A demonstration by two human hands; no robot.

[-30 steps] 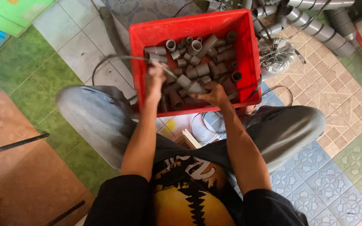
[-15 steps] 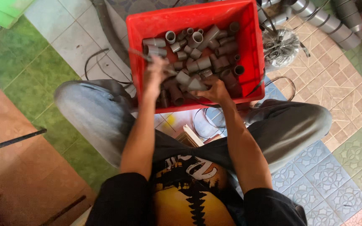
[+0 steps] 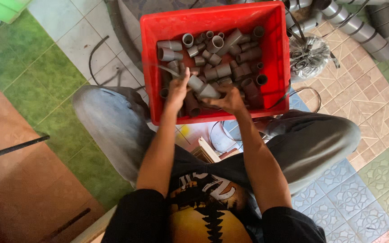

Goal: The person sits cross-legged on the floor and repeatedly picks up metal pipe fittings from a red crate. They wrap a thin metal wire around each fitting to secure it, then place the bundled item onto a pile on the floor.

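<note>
A red plastic crate (image 3: 281,54) holds several short grey pipe fittings (image 3: 223,69). Both my hands are inside its near edge. My left hand (image 3: 177,90) is closed around a thin grey rod-like piece (image 3: 167,72) that sticks out to the upper left. My right hand (image 3: 231,100) grips a grey pipe piece (image 3: 208,92) that lies between the two hands. Another grey fitting (image 3: 195,83) sits right next to the left hand's fingers. The hands are almost touching.
I sit with my knees (image 3: 109,117) on either side of the crate on a tiled floor (image 3: 365,103). Grey ribbed pipes (image 3: 361,27) and a shiny metal part (image 3: 309,56) lie at the upper right. Black cables (image 3: 97,54) run behind the crate. A dark rod (image 3: 12,149) lies at the left.
My hands have drawn closer together over the near side of the crate, and the right hand has taken hold of a pipe piece. The view has tilted slightly down.
</note>
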